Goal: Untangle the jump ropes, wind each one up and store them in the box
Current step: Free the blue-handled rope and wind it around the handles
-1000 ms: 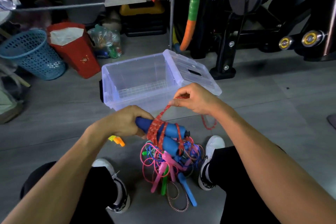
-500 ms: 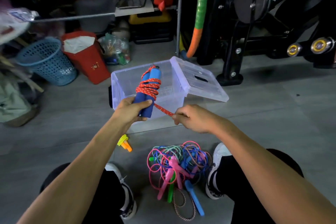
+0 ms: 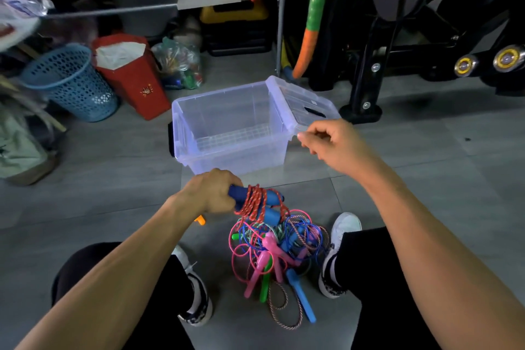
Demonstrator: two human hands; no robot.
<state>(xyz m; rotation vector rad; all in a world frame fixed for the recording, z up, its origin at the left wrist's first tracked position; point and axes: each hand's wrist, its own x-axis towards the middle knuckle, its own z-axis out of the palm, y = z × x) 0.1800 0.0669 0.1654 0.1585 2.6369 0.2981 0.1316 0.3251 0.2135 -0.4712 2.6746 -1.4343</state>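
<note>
A grey tiled floor fills the view, with clutter along its far edge: a blue mesh basket at the left, a red bag just beside it, a clear bag of small items next to that, and a black exercise machine at the right with a green and orange pole leaning near it.

In the middle of the floor stands the clear plastic box, open, with its lid hanging off the right rim. Nothing shows inside it but the ribbed bottom.

The left hand hovers near the front of the box, its fingers curled round the two blue handles of a jump rope. The red cord of that rope is wound in several turns around the paired handles.

The right hand is raised near the right front corner of the box, over the edge of the lid. Its fingers are curled in, thumb against forefinger; whether it pinches the end of the cord cannot be told.

Below the blue handles, between the person's two white shoes, lies the tangled pile of ropes: pink, blue, green and braided cords with pink, green and blue handles sticking out. A small orange piece lies on the floor just left of the pile, mostly hidden by the left wrist.
</note>
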